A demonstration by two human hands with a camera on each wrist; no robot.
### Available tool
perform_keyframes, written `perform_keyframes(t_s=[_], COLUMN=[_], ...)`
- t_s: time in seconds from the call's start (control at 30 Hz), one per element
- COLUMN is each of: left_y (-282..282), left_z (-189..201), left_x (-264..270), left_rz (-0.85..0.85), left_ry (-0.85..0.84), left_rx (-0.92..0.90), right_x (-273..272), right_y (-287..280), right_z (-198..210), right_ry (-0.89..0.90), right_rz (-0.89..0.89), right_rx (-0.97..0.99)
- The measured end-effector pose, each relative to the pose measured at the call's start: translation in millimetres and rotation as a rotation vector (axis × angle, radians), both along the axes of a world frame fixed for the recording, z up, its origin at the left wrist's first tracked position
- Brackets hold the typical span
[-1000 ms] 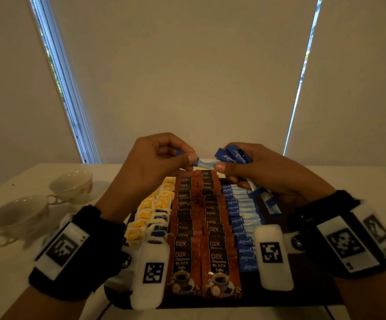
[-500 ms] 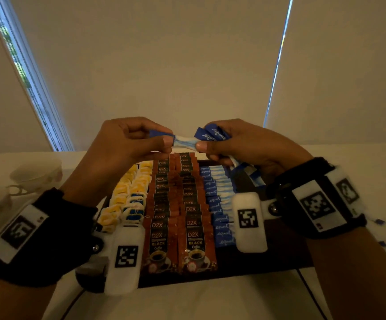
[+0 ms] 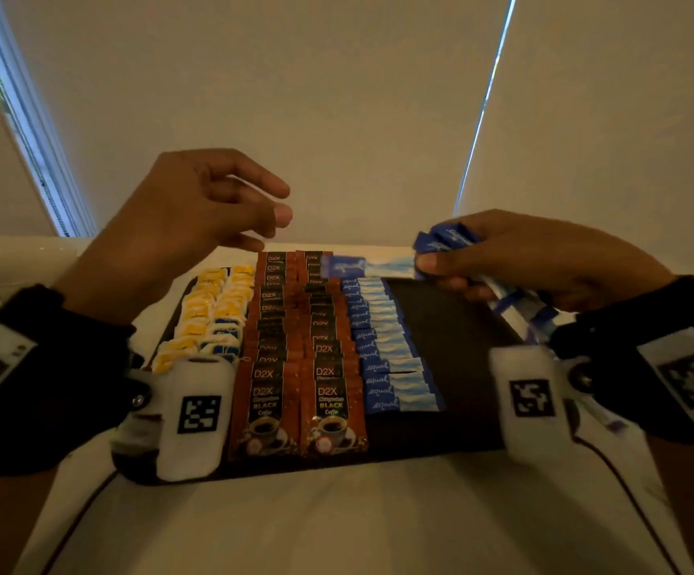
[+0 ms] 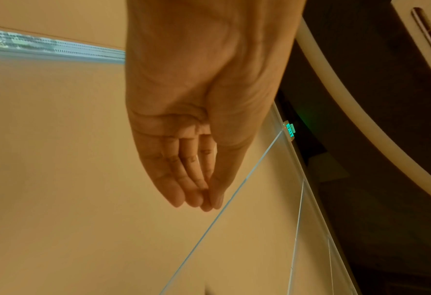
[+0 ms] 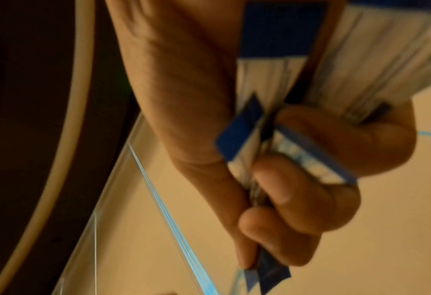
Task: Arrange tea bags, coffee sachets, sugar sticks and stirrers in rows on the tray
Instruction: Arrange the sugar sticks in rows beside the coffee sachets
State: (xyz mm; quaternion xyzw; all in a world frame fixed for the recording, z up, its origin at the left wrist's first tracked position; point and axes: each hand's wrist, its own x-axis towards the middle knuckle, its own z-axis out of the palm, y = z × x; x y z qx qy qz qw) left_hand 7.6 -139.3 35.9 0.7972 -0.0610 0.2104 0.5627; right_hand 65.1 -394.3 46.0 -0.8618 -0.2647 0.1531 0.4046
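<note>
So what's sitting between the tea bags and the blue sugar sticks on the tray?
Two rows of coffee sachets fill the stretch between the tea bags and sugar sticks, seen in the head view.

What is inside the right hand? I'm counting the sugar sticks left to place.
The right hand grips a bundle of blue-and-white sugar sticks. Fingers cover much of it, so the count cannot be told.

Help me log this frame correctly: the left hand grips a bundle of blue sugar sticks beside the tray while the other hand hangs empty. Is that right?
Not quite: the sides are swapped. In the head view the right hand grips the bundle of blue sugar sticks beside the tray, and the left hand hangs empty; the left wrist view confirms nothing in it.
</note>
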Motion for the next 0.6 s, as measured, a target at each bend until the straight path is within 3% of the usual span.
perform_keyframes(t_s=[0.2,0.6], left_y=[3.7,3.2], left_z=[5.7,8.1], left_x=[-5.4,-9.5], left_rz=[-0.007,-0.028], left_ry=[-0.044,-0.059], left_rx=[-0.004,0.052], right_x=[-21.2,-11.9], right_y=[-36.0,-18.7], right_z=[-32.1,-57.6], right_ry=[0.268,0.368], right_rz=[0.007,-0.091], right_rx=[-0.315,-0.538])
